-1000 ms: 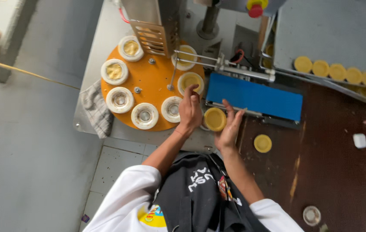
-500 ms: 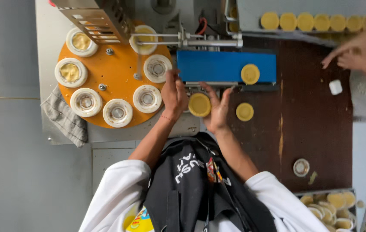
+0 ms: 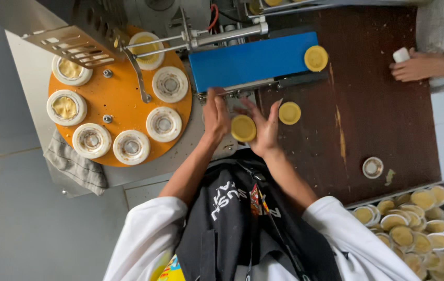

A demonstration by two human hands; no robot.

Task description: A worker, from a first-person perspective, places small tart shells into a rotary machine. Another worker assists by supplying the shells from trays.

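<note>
Both hands cup a smooth round yellow dough disc (image 3: 244, 128): left hand (image 3: 216, 115) & right hand (image 3: 266, 126) pressed on its sides, fingers spread. Just left, orange turntable (image 3: 123, 99) w/ white ring moulds; flat blue conveyor belt (image 3: 248, 60) above.

Both forearms reach forward from white sleeves and draw close together. The left hand (image 3: 215, 115) and right hand (image 3: 264, 125) face each other, fingers (image 3: 274, 108) extended, palms pressing a yellow disc (image 3: 244, 128) between them.
</note>
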